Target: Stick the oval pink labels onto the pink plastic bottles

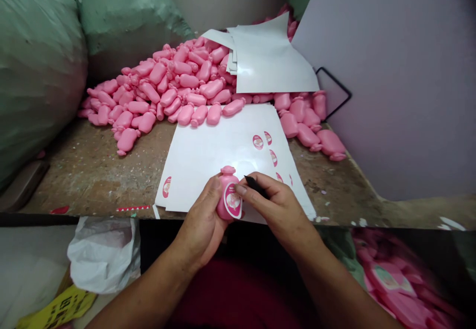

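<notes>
My left hand (203, 225) is wrapped round a small pink plastic bottle (228, 178), held upright just above the table's front edge. An oval pink-and-white sticker (233, 202) sits on the bottle's front. In my right hand (284, 207) is a black pointed tool (256, 186), its kind unclear, tucked between the fingers. The right thumb and fingertips touch the sticker's upper right edge. Under both hands lies a stack of white sticker sheets (201, 155), with a few oval stickers left near its right side and one at the lower left.
A heap of pink bottles (182, 69) covers the back of the worn table (74, 165). White sheets (275, 61) rest on the heap. Green sacks (37, 56) bulge at the left, and a pale panel (401, 86) stands right. Below hang a white plastic bag (104, 254) and more pink bottles (394, 284).
</notes>
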A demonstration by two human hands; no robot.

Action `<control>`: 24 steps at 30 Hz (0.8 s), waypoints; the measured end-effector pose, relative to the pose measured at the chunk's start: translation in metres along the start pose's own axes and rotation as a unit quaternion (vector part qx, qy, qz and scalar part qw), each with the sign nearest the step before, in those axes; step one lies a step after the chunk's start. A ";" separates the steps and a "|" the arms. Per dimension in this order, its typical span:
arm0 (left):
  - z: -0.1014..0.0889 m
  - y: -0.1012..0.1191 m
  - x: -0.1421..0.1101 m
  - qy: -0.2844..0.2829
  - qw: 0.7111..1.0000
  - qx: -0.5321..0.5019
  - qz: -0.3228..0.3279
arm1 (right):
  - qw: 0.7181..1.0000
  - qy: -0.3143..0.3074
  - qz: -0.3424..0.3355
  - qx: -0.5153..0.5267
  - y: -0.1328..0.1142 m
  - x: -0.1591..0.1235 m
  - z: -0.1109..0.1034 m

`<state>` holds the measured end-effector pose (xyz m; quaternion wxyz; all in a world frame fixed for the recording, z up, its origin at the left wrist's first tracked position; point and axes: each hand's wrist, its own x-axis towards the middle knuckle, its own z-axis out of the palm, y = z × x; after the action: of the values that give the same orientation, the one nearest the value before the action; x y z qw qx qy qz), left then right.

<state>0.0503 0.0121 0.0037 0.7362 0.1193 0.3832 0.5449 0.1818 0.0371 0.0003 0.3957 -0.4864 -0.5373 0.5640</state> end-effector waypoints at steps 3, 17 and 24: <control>-0.003 -0.002 0.001 -0.008 1.000 0.004 0.016 | 1.000 0.012 -0.011 -0.023 -0.001 -0.002 0.002; -0.002 -0.004 0.002 0.011 0.999 -0.033 -0.026 | 0.994 0.042 -0.024 -0.100 0.005 -0.001 0.004; -0.005 -0.001 0.000 -0.016 0.998 0.053 -0.033 | 0.993 0.041 -0.028 -0.106 0.006 0.000 0.005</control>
<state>0.0471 0.0107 -0.0007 0.7526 0.1544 0.4037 0.4968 0.1776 0.0360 -0.0056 0.3792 -0.5329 -0.5908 0.4725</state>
